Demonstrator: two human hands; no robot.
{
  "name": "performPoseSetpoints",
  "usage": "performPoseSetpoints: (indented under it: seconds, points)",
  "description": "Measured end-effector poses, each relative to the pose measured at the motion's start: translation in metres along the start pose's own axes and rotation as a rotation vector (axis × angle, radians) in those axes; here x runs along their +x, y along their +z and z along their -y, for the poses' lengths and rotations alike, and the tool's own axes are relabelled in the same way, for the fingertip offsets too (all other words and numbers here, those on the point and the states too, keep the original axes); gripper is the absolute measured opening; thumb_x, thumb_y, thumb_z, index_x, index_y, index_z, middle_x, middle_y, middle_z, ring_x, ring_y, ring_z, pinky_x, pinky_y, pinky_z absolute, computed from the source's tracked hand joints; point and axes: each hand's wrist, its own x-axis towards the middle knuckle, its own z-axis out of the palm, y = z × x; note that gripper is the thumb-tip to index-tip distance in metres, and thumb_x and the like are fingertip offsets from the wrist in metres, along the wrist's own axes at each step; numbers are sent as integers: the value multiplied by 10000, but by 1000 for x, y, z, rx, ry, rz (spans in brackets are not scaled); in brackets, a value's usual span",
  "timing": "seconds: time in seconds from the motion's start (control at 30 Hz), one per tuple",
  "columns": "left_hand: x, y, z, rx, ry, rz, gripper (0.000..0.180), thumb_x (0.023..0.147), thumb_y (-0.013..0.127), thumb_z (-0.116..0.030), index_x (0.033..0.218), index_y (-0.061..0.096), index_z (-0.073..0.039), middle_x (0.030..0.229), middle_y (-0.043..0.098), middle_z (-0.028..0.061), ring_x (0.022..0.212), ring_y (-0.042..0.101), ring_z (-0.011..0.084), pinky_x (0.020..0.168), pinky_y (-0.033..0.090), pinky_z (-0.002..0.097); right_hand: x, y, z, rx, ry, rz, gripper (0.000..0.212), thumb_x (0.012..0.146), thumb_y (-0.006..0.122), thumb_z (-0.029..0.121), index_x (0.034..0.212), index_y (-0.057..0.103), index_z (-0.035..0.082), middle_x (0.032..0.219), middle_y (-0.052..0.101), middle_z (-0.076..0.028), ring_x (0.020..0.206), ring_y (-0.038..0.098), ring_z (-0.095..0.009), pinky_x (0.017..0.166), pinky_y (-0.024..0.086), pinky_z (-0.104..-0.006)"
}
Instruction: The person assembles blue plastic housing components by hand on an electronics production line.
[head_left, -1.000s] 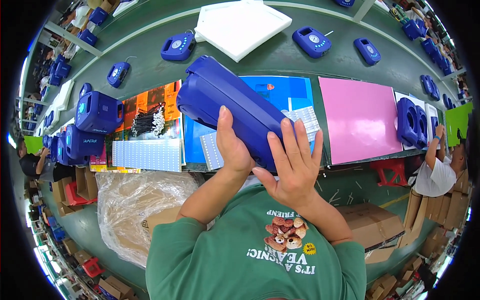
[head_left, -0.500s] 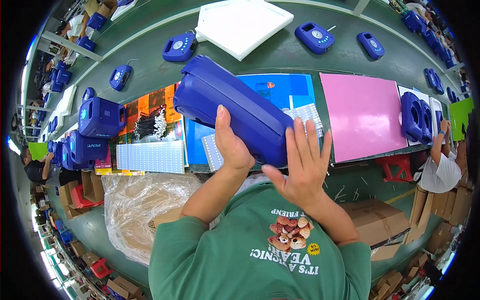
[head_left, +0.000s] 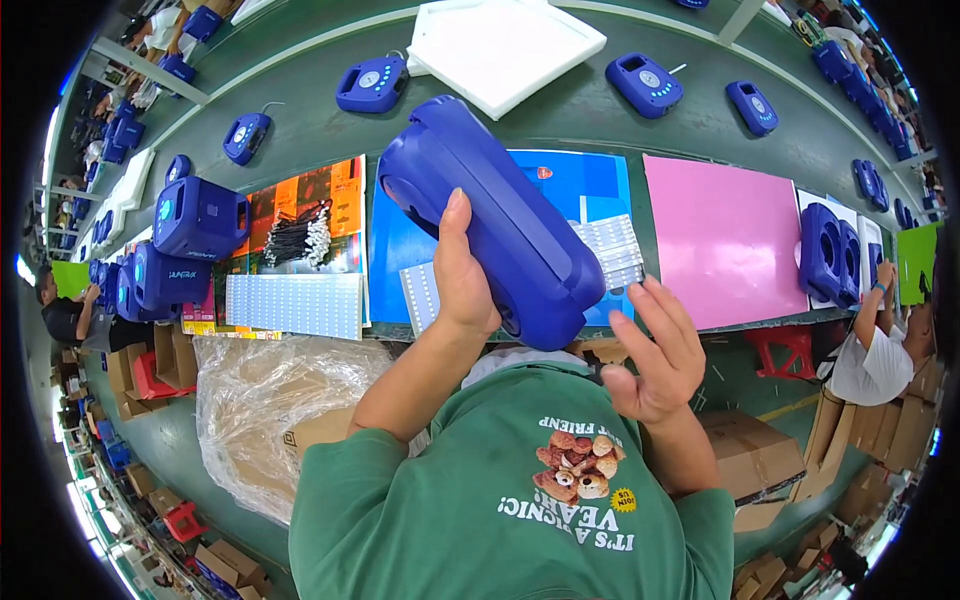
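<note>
A large blue plastic speaker housing [head_left: 490, 220] is held tilted over the bench, its upper end leaning left and away from me. My left hand [head_left: 462, 275] grips its left side, the thumb lying up along the shell and the other fingers hidden beneath it. Apart from the housing, to its right, my right hand [head_left: 660, 350] hovers with fingers spread and holds nothing. Behind the housing lies a blue mat [head_left: 400, 240] bearing a sheet of small white stickers [head_left: 612, 250]. Another sticker sheet [head_left: 420, 290] is partly hidden by my left forearm.
Left are a bundle of black wires with white connectors [head_left: 300, 238], a pale label sheet [head_left: 295, 305] and stacked blue housings [head_left: 200, 218]. A pink mat [head_left: 725, 240] lies right. White foam [head_left: 500, 50] and blue units [head_left: 645, 85] sit on the far line. Co-workers stand at both sides.
My right hand has come off the housing and moved right and down. The housing has turned steeper and shifted slightly right, still in my left hand.
</note>
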Motion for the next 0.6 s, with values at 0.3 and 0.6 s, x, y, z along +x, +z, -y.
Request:
performPoseSetpoints:
  seconds: [0.3, 0.6]
  points:
    - [1, -2, 4, 25, -20, -59, 470, 931, 416, -421, 1202, 483, -43, 1078, 598, 108, 963, 602, 212, 870, 480, 352, 0, 5, -5, -159, -51, 28, 446, 805, 599, 460, 1095, 655, 126, 1179, 577, -160, 1074, 546, -372, 895, 430, -468]
    - [-5, 5, -2, 44, -80, 92, 457, 934, 428, -401, 1193, 495, -29, 1089, 600, 114, 958, 606, 215, 864, 488, 354, 21, 22, -3, 109, -103, -62, 274, 684, 736, 80, 936, 670, -5, 975, 658, -162, 923, 649, -310, 737, 548, -343]
